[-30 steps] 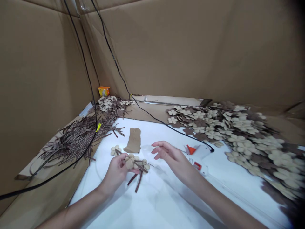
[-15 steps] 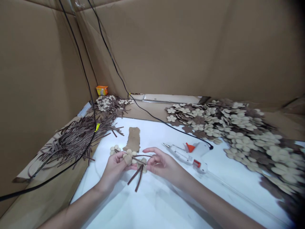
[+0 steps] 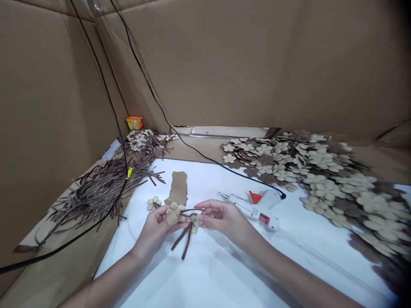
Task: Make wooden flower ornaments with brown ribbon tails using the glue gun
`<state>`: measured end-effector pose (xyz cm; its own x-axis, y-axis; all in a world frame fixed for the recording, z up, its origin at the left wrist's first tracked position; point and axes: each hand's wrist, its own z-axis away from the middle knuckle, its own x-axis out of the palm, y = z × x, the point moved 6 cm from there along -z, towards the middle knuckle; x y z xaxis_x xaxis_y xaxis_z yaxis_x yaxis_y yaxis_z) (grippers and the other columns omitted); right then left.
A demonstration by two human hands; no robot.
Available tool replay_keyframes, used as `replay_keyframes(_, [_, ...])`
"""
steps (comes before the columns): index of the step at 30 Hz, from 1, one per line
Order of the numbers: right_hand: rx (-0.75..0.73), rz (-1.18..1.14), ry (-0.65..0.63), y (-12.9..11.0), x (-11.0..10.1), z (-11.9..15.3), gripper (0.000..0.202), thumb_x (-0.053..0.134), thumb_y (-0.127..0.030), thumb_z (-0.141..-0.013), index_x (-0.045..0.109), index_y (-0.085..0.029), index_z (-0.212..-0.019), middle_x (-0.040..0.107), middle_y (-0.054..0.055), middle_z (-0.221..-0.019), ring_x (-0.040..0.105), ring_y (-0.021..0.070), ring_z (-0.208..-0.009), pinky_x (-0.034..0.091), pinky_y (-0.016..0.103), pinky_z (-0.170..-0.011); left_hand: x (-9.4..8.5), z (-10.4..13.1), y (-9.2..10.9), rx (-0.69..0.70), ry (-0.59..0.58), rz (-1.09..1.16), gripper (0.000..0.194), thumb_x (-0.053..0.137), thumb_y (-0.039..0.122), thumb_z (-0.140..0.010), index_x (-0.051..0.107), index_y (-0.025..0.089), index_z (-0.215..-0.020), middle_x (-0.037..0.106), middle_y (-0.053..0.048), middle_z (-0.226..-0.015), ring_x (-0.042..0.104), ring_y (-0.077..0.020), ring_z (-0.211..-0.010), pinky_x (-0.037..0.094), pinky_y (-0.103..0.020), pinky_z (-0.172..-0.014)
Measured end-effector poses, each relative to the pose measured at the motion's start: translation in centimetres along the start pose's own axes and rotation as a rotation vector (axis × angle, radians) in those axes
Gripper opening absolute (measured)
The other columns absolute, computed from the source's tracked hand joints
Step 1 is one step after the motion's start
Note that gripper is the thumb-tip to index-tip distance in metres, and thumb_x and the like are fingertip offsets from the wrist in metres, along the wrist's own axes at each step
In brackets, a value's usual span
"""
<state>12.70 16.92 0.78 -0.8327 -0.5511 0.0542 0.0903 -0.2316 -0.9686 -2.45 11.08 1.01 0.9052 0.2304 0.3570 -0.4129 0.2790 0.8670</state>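
Left hand (image 3: 153, 229): thumb and fingers pinched on a beige, round-petalled flower of matte, felt-like material (image 3: 175, 213); flower sits at the fingertips, petals facing up. Thin, flat, dark-brown strips (image 3: 191, 209) run from it towards the right hand (image 3: 221, 218), whose thumb and fingers are closed narrowly at the strip ends; exact contact partly hidden. Below, between the hands: another beige flower, partly covered, and two loose-ended brown strips (image 3: 186, 246) slanting down over the smooth white board (image 3: 167, 278). Beyond the fingers: torn-edged brown cardboard piece (image 3: 179, 187). Right: white plastic glue gun with metal nozzle (image 3: 245, 208).
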Motion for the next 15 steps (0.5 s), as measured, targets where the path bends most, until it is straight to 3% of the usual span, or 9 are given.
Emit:
replay_keyframes(5, [-0.021, 0.054, 0.004, -0.4, 0.2, 0.2, 0.038, 0.071, -0.047, -0.063, 0.066, -0.015, -0.081, 0.066, 0.004, -0.07, 0.062, 0.0148, -0.064, 0.051, 0.03, -0.065, 0.4, -0.2, -0.2, 0.031, -0.052, -0.064, 0.036, 0.083, 0.03, -0.055, 0.067, 0.011, -0.081, 0.07, -0.006, -0.08, 0.067, -0.0178, -0.077, 0.054, -0.029, -0.078])
replay_keyframes(15, [0.004, 0.081, 0.031, -0.9, 0.4, 0.4, 0.032, 0.071, -0.044, -0.062, 0.064, -0.015, -0.071, 0.064, 0.001, -0.061, 0.058, 0.0123, -0.057, 0.048, 0.026, -0.057, -0.7, -0.6, -1.1, 0.018, 0.064, -0.061, 0.033, 0.084, 0.028, -0.05, 0.066, 0.011, -0.071, 0.069, -0.005, -0.071, 0.066, -0.0152, -0.068, 0.054, -0.025, -0.07])
